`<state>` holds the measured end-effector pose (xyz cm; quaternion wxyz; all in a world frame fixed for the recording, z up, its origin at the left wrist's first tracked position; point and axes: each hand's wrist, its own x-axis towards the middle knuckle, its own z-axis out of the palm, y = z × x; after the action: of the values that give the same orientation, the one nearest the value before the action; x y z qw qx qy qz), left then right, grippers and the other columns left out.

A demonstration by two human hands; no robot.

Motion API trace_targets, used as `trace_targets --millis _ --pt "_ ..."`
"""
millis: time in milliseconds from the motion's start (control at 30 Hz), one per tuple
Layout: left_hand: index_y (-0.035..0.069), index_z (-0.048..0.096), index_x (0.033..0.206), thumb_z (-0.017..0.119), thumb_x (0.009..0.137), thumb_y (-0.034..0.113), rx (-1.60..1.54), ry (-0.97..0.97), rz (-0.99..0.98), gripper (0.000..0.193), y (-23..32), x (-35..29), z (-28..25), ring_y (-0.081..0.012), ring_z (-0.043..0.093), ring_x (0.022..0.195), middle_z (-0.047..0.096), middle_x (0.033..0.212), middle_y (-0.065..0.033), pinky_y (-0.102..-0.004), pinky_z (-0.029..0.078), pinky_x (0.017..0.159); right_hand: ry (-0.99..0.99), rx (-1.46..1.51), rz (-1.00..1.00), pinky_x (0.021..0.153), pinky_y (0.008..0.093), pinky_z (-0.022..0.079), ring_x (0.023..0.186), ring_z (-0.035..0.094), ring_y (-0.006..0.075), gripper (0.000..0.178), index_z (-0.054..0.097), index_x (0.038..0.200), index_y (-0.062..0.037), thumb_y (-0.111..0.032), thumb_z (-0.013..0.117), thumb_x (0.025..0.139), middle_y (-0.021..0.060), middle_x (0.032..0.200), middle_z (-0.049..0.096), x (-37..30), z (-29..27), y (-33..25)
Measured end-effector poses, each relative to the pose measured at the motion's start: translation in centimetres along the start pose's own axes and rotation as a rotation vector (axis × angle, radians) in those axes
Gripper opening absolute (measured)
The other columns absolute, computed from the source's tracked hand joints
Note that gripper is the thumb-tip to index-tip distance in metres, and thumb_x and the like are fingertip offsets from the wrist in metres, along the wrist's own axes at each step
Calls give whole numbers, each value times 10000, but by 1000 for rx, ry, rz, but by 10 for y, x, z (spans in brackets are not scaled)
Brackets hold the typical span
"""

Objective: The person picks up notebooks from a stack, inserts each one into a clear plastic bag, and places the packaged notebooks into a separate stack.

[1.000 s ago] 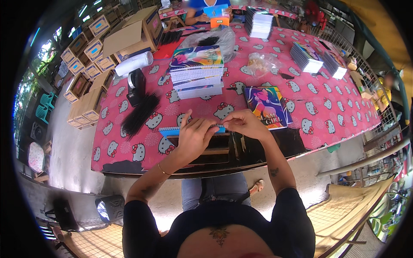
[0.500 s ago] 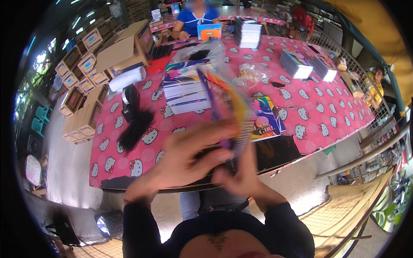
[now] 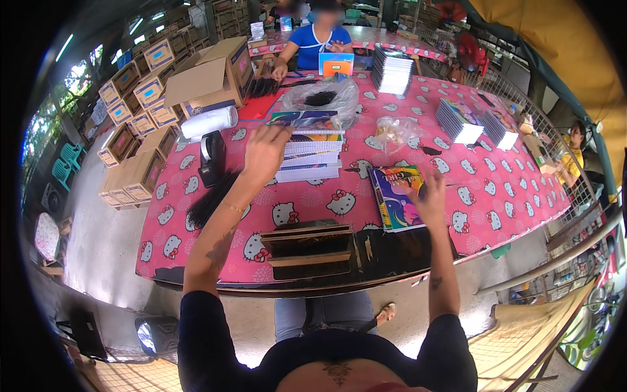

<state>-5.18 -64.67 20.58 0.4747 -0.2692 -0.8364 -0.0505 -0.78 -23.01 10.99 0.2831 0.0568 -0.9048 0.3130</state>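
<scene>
My left hand [image 3: 266, 153] is at the left side of a stack of notebooks [image 3: 310, 171], its fingers closed on the edge of the top notebook [image 3: 313, 121]. That notebook's near edge looks slightly raised over a colourful cover beneath. Fingers apart, my right hand [image 3: 428, 199] hovers at the right edge of a purple and yellow notebook [image 3: 394, 204] lying flat, perhaps brushing it. Between my arms, close to the table's front edge, is a wooden slotted holder [image 3: 307, 250]. Black, thin wire-like strips [image 3: 208, 201] lie in a bundle beside my left forearm.
A black tape dispenser [image 3: 211, 160] and a white roll [image 3: 210, 123] stand left on the pink table [image 3: 496, 202]. Plastic bags [image 3: 397, 134] lie farther off. More notebook stacks [image 3: 458, 121] stand right. Opposite sits a person in blue [image 3: 320, 47] near an open carton [image 3: 212, 75].
The notebook held between both hands now lies at the right. My left hand has moved away to the stack, my right hand has opened, and the wooden holder has come into sight.
</scene>
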Motion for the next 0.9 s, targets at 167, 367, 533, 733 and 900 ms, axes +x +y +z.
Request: trace_targets --millis 167,367,533,733,900 --pt "34 670 1067 617 810 -16 -242 6 -77 267 71 15 -85 -269 553 840 588 869 -80 -384 364 795 -165 889 -103 1125 413 337 1331 441 267 794 344 1487 -27 -186 786 847 171 1432 442 -33 33 -113" --pt "36 661 1055 648 819 11 -348 -141 -99 238 98 -15 -107 -264 561 798 585 831 -77 -384 368 753 -349 1161 92 950 282 469 1064 609 128 334 577 1261 -2 -60 669 946 61 1164 660 -84 68 -109" --pt "35 650 1036 657 797 19 -329 -137 -75 240 106 -7 -112 -259 567 803 591 861 -76 -393 375 753 -386 1214 157 931 277 478 1060 606 113 301 619 1223 -10 -65 687 934 59 1176 665 -84 65 -109" --pt "49 654 1035 666 814 22 -306 -171 -18 223 111 4 -126 -256 562 778 594 843 -69 -394 379 730 -452 1084 168 851 268 507 1042 609 110 193 703 1068 -21 -102 742 898 49 1154 670 -85 70 -107" --pt "47 653 1044 672 810 55 -238 -236 -58 234 110 -21 -126 -243 574 826 610 878 -61 -385 381 790 -412 1067 94 918 302 476 1091 597 137 326 627 1204 -27 -133 728 913 63 1245 616 -82 67 -114"
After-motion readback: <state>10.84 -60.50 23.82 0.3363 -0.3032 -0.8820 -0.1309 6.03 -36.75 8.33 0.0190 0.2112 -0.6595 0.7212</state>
